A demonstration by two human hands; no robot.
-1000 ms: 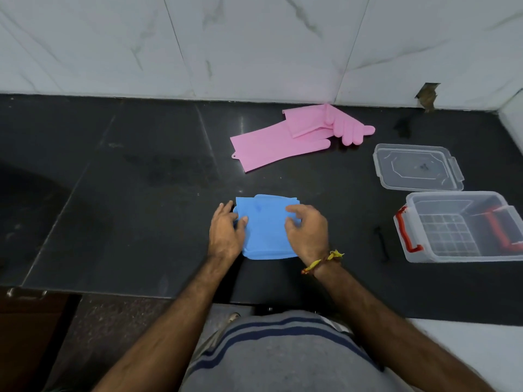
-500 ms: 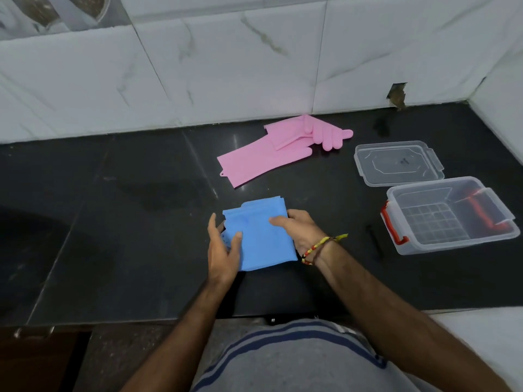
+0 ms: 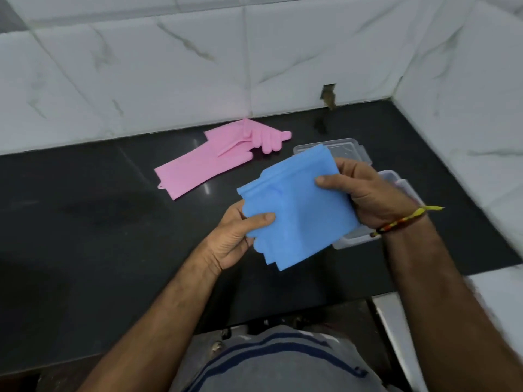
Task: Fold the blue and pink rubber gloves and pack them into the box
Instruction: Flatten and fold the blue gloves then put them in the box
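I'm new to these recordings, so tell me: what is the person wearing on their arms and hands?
Both forearms are bare, with no sleeves showing, and neither the left hand nor the right hand wears a glove. The right wrist carries a thread bracelet in yellow, red and dark bands, with a loose yellow end sticking out.

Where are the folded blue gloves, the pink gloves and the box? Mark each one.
folded blue gloves (image 3: 300, 210): head view, middle of the top layer, held in both hands.
pink gloves (image 3: 203, 168): head view, flat cuff on the counter.
box (image 3: 355, 239): head view, near rim showing under the blue gloves.
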